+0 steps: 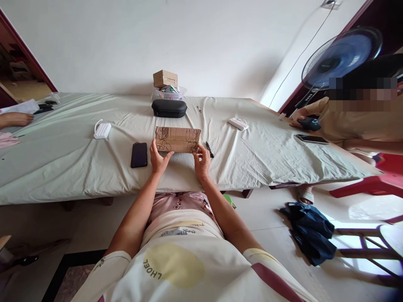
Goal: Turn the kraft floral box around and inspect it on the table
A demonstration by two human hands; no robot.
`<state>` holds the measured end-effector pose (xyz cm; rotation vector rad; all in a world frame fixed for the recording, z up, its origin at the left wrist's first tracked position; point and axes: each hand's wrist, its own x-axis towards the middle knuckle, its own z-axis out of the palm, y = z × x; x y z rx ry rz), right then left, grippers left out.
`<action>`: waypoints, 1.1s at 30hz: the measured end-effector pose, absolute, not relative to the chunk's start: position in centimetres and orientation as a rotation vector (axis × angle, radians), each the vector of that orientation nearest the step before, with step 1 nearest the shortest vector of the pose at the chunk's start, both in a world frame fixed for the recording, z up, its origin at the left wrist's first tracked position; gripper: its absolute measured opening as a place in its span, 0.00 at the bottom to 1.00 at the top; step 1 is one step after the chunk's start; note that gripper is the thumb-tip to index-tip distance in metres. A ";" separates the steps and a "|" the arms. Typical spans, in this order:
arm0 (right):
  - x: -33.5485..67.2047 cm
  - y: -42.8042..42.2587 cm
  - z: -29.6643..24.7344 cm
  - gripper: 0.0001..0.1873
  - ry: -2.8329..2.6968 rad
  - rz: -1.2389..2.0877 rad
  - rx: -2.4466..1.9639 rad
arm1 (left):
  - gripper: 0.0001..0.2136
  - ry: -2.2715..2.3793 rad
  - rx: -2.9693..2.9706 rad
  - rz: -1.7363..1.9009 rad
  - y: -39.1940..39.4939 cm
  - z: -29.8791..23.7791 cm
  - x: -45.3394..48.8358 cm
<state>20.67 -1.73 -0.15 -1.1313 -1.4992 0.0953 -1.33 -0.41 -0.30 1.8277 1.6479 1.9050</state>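
Observation:
Between my two hands is a flat rectangle of brown corrugated cardboard [178, 138] with dark scribbled loops in its corners. My left hand [159, 157] grips the lower left corner, its thumb along the near edge. At the lower right corner my right hand [202, 161] holds the board, thumb in front and fingers partly behind. The board is tilted toward me above the cloth. A black pen [209, 149] lies just right of my right hand. Left of my left hand rests a dark smartphone [139, 154].
A wrinkled pale cloth [78, 167] covers the table. Behind the board stand a black zip case [169, 108], a clear tub [181, 93] and a small carton [165, 78]. White corded devices [102, 130] lie on both sides. A person [355, 121] sits at right; another person's hand [17, 119] shows at left.

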 end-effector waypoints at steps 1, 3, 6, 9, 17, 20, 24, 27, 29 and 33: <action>20.6 -1.8 -0.1 0.21 -1.488 0.090 -1.115 | 0.50 1.632 1.832 1.898 -0.4 -0.3 -1.4; 20.5 -1.9 0.1 0.18 -1.464 0.097 -1.085 | 0.47 1.621 1.848 1.882 -0.4 -0.3 -1.4; 20.3 -2.0 0.2 0.17 -1.436 0.138 -1.048 | 0.46 1.626 1.867 1.884 -0.4 -0.3 -1.4; 20.2 -2.1 0.2 0.20 -1.412 0.183 -1.038 | 0.48 1.638 1.824 1.881 -0.3 -0.5 -1.4; 19.8 -2.5 0.0 0.08 -1.574 0.337 -1.047 | 0.42 1.813 1.739 1.608 0.9 -2.1 -2.0; 19.3 -2.7 -0.3 0.03 -1.796 0.324 -1.014 | 0.35 1.714 1.857 1.580 0.9 -2.2 -1.8; 19.0 -3.1 -0.2 0.08 -2.076 0.191 -0.905 | 0.32 1.532 2.043 1.633 0.3 -1.5 -1.4; 19.0 -3.5 0.3 0.15 -2.058 0.011 -0.902 | 0.37 1.453 2.186 1.638 -0.3 -0.7 -1.1; 19.1 -3.9 0.7 0.19 -2.007 -0.117 -0.923 | 0.37 1.414 2.288 1.606 -0.6 -0.4 -0.9; 18.9 -4.2 1.3 0.26 -2.106 -0.273 -0.954 | 0.31 1.331 2.414 1.565 -0.9 -0.1 -0.5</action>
